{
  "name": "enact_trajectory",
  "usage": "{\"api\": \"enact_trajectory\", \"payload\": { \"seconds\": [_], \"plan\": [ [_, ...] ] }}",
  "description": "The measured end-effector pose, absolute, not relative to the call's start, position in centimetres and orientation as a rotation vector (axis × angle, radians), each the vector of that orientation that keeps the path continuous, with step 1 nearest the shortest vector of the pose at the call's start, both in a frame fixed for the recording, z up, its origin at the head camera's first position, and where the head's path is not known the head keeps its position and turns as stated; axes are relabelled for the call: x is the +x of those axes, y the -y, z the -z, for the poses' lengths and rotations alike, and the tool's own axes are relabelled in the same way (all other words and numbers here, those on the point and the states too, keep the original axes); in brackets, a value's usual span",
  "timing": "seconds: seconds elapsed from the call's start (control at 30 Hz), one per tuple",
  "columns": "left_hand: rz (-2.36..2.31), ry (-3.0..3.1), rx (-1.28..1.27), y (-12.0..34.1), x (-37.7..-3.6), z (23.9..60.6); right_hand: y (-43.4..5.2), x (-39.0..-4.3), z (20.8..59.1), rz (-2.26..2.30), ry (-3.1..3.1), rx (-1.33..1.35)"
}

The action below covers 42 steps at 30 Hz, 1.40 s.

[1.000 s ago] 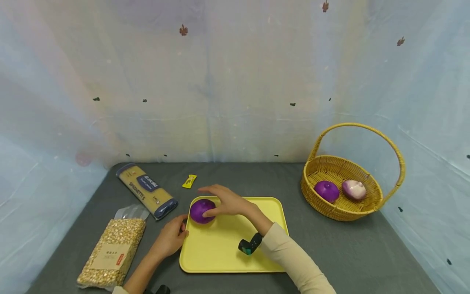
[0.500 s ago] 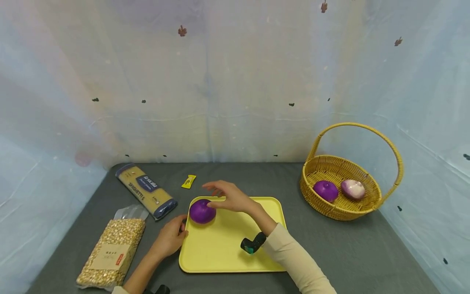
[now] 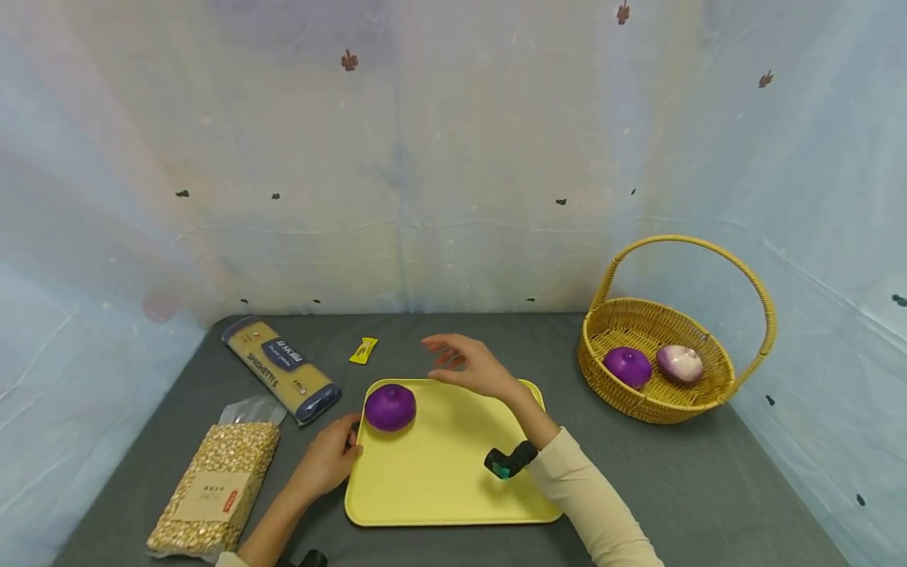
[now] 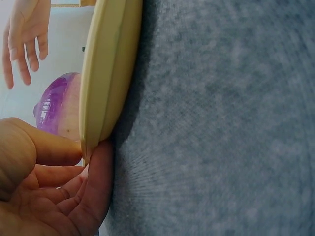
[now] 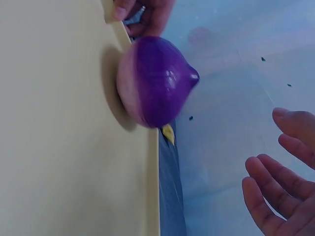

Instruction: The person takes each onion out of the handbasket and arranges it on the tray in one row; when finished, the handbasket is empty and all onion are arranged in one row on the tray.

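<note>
Apparently set down, a purple onion sits near the far left corner of a yellow tray. The left hand pinches the tray's rim; the right hand hovers empty, fingers loosely curved. Two more lie basketed, counter right.

Soft light leaves faint shadows on the tray, glints on the onion.
</note>
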<state>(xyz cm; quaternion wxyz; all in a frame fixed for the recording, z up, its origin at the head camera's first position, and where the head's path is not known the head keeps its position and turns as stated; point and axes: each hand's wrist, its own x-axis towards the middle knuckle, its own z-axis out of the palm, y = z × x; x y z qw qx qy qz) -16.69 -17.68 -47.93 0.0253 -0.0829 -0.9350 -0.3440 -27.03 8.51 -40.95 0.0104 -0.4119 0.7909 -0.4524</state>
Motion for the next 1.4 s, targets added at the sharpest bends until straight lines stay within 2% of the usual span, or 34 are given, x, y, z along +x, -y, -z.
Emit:
{"api": "enact_trajectory", "payload": {
  "seconds": [0.33, 1.03, 1.4],
  "plan": [
    [1.086, 2.911, -0.246, 17.7, -16.7, 47.9, -10.9, -25.5, 37.7, 1.479, -2.481, -1.22],
    [1.074, 2.917, -0.23, 17.8, -16.8, 48.2, -16.1, -26.0, 36.7, 1.626, -2.559, -0.979],
    [1.093, 2.913, -0.235, 17.7, -16.7, 48.0, -18.7, -26.2, 37.4, 1.646, -2.593, -0.907]
  ]
}}
